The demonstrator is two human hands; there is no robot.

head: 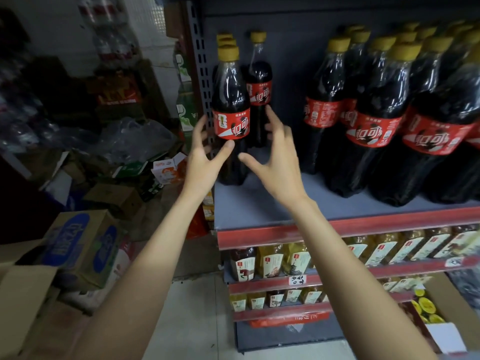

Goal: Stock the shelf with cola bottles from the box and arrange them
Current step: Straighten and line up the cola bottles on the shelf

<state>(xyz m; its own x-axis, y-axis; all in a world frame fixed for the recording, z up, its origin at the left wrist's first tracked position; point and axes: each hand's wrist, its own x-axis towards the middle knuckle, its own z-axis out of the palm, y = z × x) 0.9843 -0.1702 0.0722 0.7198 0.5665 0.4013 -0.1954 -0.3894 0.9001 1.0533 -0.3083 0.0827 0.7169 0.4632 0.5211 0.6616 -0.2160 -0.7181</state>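
a front cola bottle (230, 113) stands upright at the left end of the shelf (259, 203), a second bottle (258, 81) just behind. the left hand (205, 157) and right hand (275, 162) flank it, fingers spread, gripping nothing. larger cola bottles (376, 120) stand to the right.

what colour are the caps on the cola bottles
Yellow caps on the cola bottles, clearest in the head view.

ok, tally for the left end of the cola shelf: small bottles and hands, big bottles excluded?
small cola bottles: 4 (3 in the left row, counted by caps, 1 beside them)
hands: 2 (left hand, right hand, both open)
total: 6
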